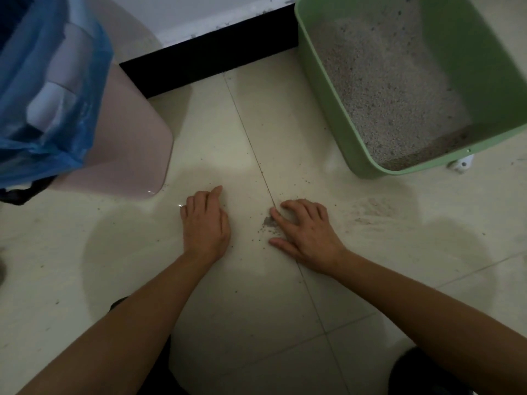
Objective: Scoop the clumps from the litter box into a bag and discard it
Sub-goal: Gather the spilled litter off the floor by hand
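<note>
The pale green plastic litter box (484, 67) sits on the floor at upper right of my feed, holding grey granular litter (385, 89). Its visible side wall runs away toward the black baseboard (205, 61), but the frame crops it, so I cannot confirm its long axis.

From the left, I see a crinkled blue plastic bag (42, 95) lining a pink plastic bin (128, 143). The left hand (204, 220) rests palm-down on the cream floor tiles (256, 309), fingers together and loosely bent, holding nothing. A small grey pile of spilled litter (269, 221) lies between the hands. The right hand (306, 232) lies flat, fingers splayed, its index fingertip touching that pile.
</note>
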